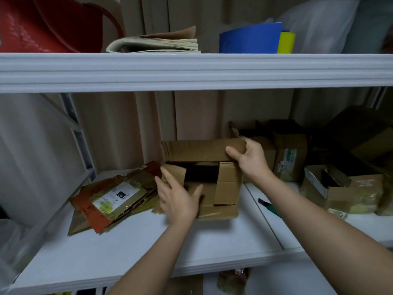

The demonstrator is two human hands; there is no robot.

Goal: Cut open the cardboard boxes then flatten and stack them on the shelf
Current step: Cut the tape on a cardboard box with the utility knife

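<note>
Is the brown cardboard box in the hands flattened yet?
Not yet: brown cardboard box still stands open, flaps loose, dark interior showing.

The white shelf (127, 252) carries a pile of flattened boxes (112, 199) near its left edge, an open cardboard box (212, 184) at the middle, a green-handled cutter (269, 206) just right of it, and unopened boxes (340, 188) toward the right edge.

White shelving against a beige curtain, dim light.
The upper shelf (191, 71) runs white across the top, a pale beige curtain (127, 128) hangs in folds behind, the lower shelf board (127, 248) shows a seam towards its right edge, and a grey metal upright (78, 133) stands at left.
</note>
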